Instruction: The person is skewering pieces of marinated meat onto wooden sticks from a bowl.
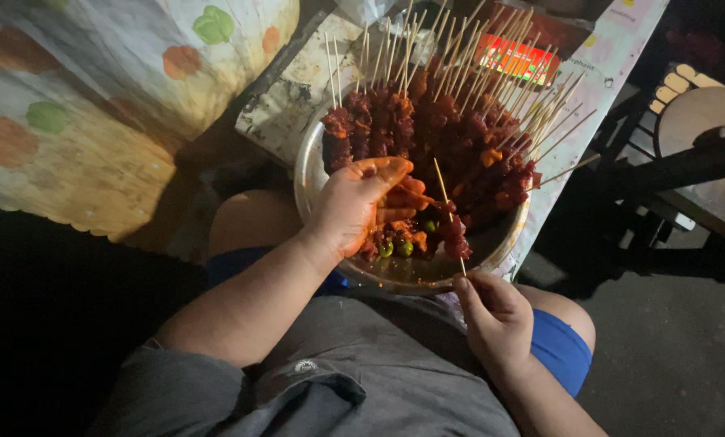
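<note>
Threading marinated red meat chunks (451, 231) onto a thin bamboo skewer (450, 212) over the round metal bowl (314, 174): right hand (496, 320) pinches the stick's lower end, left hand (361, 202) curls around loose pieces. Pushing another chunk onto the tip likely calls for steady alignment.

A pale cloth printed with green and orange blobs (95, 89) lies at upper left. A round wooden stool (706, 113) stands at right on grey floor (670, 356).
</note>
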